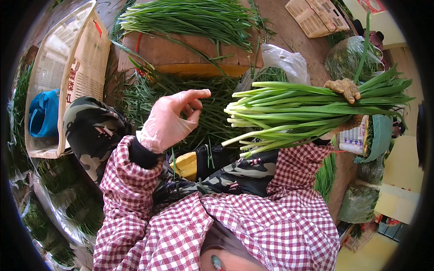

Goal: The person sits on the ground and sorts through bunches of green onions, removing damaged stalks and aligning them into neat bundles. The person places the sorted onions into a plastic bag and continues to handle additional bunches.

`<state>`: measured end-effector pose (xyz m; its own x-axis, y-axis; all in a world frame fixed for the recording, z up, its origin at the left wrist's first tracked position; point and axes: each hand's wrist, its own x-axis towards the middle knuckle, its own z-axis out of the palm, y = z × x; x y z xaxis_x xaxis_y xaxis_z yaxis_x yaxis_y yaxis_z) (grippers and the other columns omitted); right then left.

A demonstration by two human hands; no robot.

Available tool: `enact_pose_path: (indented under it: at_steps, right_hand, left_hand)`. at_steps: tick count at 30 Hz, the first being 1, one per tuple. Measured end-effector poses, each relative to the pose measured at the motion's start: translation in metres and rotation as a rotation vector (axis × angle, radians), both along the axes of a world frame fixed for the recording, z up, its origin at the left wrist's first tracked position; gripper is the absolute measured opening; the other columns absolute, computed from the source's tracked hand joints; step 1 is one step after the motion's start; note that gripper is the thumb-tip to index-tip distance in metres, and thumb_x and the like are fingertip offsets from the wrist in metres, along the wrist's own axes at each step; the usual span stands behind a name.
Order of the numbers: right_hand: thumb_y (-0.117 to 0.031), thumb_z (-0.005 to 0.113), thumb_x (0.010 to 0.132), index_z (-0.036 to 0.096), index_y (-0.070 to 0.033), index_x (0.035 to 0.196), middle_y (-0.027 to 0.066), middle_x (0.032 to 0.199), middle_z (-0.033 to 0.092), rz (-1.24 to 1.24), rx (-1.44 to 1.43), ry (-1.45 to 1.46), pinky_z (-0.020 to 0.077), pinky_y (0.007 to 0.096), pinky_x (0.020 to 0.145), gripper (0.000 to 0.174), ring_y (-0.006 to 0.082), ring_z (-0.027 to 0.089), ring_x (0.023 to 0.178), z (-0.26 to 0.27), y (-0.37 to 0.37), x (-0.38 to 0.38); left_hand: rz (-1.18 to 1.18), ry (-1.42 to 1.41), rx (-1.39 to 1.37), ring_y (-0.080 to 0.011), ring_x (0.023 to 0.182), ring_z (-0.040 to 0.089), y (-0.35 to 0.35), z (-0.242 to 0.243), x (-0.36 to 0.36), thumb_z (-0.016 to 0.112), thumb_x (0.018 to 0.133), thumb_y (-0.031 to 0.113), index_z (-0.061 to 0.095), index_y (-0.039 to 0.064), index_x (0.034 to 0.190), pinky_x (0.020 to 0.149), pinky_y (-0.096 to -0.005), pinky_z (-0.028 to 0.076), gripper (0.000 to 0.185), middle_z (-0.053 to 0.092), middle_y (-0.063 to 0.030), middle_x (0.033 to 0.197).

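My right hand, its fingers brown and dirty-looking, grips a bundle of garlic chives. The pale stem ends point left towards my other hand, and the green leaves stick out to the right. My left hand wears a thin translucent glove and holds nothing; its forefinger reaches out, apart from the thumb. It hovers over loose green leaves, left of the stem ends. Beyond them, a large pile of chives lies across a wooden block.
At left stands a beige plastic crate with a blue bag in it. Plastic-wrapped chives lie below it. A clear plastic bag is beyond the bundle. Another crate and a bagged bundle are at upper right.
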<state>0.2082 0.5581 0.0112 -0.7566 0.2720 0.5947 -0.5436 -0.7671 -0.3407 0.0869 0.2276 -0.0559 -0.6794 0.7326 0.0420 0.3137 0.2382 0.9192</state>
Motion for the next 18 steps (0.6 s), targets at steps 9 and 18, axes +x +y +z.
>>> enact_pose_path:
  at_steps: [9, 18]
  right_hand:
    - [-0.017, 0.072, 0.081, 0.056, -0.008, 0.106, -0.0021, 0.100, 0.049, 0.083, 0.107, -0.041, 0.0341, 0.0343, 0.103, 0.031, 0.0112, 0.051, 0.098, -0.001, -0.017, -0.010]
    - [-0.019, 0.070, 0.088, 0.057, -0.009, 0.109, -0.0025, 0.097, 0.048, 0.120, 0.151, -0.038, 0.0349, 0.0326, 0.096, 0.027, 0.0095, 0.049, 0.093, 0.004, -0.022, -0.011]
  left_hand:
    - [-0.012, 0.252, 0.172, -0.0201, 0.066, 0.062, 0.034, 0.028, 0.024, 0.078, 0.075, 0.014, 0.063, 0.011, 0.085, 0.058, -0.0327, 0.049, 0.018, 0.057, -0.0041, 0.076]
    - [-0.165, 0.177, 0.243, -0.0198, 0.068, 0.060, 0.025, 0.018, 0.015, 0.073, 0.080, 0.002, 0.060, 0.003, 0.083, 0.062, -0.0294, 0.048, 0.014, 0.062, -0.0064, 0.079]
